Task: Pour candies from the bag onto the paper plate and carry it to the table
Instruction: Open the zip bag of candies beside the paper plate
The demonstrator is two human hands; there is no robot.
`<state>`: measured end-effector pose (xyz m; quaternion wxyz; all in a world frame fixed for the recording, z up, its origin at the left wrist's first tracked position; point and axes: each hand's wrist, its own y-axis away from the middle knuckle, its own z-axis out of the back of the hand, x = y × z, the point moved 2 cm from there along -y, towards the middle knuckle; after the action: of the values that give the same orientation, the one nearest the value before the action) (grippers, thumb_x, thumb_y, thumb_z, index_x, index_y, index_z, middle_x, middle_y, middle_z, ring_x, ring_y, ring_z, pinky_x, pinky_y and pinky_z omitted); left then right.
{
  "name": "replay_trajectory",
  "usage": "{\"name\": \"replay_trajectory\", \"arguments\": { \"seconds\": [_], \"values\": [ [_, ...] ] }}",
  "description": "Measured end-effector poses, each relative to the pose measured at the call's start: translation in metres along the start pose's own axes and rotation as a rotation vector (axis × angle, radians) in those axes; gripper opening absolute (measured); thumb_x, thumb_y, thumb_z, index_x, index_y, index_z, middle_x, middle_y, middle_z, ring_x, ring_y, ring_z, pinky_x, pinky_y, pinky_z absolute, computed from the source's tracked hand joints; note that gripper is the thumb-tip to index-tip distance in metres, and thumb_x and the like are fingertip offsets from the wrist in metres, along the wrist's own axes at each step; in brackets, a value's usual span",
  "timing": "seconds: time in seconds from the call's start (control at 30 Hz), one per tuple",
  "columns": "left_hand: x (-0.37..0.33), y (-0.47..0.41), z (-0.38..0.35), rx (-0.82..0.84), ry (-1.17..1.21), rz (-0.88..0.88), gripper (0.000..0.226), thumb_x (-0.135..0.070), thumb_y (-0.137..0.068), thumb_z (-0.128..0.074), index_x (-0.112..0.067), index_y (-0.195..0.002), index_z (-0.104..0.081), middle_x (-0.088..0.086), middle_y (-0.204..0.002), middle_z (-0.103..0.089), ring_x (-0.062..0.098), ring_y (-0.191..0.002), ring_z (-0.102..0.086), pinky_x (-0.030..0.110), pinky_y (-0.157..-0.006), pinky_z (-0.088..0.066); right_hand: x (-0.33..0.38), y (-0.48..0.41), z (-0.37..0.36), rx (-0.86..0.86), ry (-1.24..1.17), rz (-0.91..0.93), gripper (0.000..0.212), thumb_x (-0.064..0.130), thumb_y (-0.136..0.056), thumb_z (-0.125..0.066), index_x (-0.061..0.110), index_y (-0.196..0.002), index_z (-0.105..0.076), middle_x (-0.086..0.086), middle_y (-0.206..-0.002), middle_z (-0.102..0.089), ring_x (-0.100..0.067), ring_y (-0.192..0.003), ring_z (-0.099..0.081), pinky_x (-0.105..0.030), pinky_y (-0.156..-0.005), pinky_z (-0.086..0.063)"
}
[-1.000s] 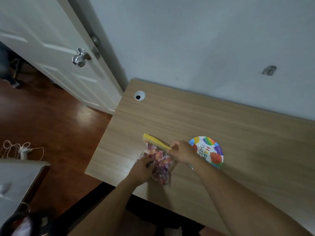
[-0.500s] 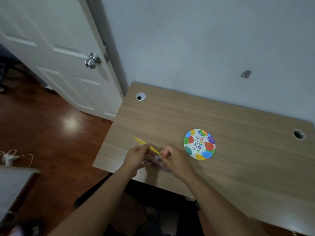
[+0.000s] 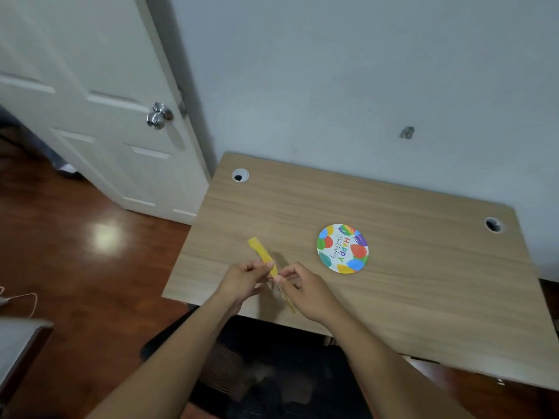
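Note:
A round paper plate (image 3: 342, 248) with coloured balloons and "Happy Birthday" lies flat on the wooden desk (image 3: 423, 282). To its left, near the desk's front edge, both hands pinch the yellow top strip of the candy bag (image 3: 261, 254). My left hand (image 3: 242, 279) grips the strip from the left, my right hand (image 3: 305, 290) from the right. The strip points up and away from me. My hands hide the bag's body and the candies.
A white door (image 3: 99, 122) with a metal knob (image 3: 158, 116) stands open at the left. Two cable holes (image 3: 240, 175) (image 3: 493, 224) sit at the desk's back corners. A dark chair (image 3: 272, 373) is below the front edge. A white cable (image 3: 21, 297) lies on the floor.
My view shifted, so the plate shows in full. The bag of candies, visible earlier between my hands, is now hidden; both hands have come together on the yellow strip.

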<state>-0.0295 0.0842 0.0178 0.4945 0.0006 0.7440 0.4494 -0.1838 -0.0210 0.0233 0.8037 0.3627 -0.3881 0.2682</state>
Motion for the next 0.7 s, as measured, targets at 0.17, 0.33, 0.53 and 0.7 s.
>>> {"name": "replay_trajectory", "arguments": {
  "seconds": [0.17,0.33,0.53,0.7],
  "values": [
    [-0.005,0.003,-0.001,0.071,-0.122,-0.082,0.016,-0.018,-0.097,-0.080,-0.012,-0.085,-0.071,0.002,-0.075,-0.076,0.009,-0.069,-0.073,0.022,-0.070,-0.059,0.000,-0.005,0.000,-0.025,-0.133,-0.099,0.039,0.069,-0.081,-0.080,0.032,-0.089,-0.073,0.002,-0.096,-0.082,-0.016,-0.082,-0.077,-0.047,-0.086,-0.065],
    [-0.003,0.002,0.007,0.136,-0.166,-0.120,0.014,-0.010,-0.102,-0.072,-0.004,-0.090,-0.076,0.007,-0.078,-0.081,0.010,-0.073,-0.077,0.020,-0.073,-0.064,0.011,-0.003,0.006,0.023,-0.166,-0.101,0.023,0.046,-0.095,-0.078,0.027,-0.087,-0.071,0.002,-0.085,-0.080,-0.012,-0.073,-0.071,-0.040,-0.074,-0.059],
    [-0.006,0.001,0.010,0.170,-0.190,-0.155,0.029,-0.011,-0.105,-0.068,0.019,-0.108,-0.070,0.014,-0.089,-0.080,0.018,-0.080,-0.077,0.036,-0.091,-0.067,0.018,-0.003,0.013,0.027,-0.109,-0.111,0.022,0.040,-0.103,-0.066,0.040,-0.082,-0.072,0.000,-0.096,-0.083,-0.031,-0.086,-0.078,-0.050,-0.082,-0.064],
    [-0.018,0.009,0.005,0.221,-0.221,-0.195,0.024,-0.015,-0.110,-0.059,0.007,-0.105,-0.068,0.010,-0.097,-0.076,0.018,-0.090,-0.073,0.041,-0.098,-0.065,0.026,-0.005,0.013,-0.007,-0.060,-0.113,0.019,0.040,-0.102,-0.065,0.027,-0.088,-0.070,-0.001,-0.094,-0.083,-0.032,-0.090,-0.078,-0.053,-0.085,-0.064]
  ]
}}
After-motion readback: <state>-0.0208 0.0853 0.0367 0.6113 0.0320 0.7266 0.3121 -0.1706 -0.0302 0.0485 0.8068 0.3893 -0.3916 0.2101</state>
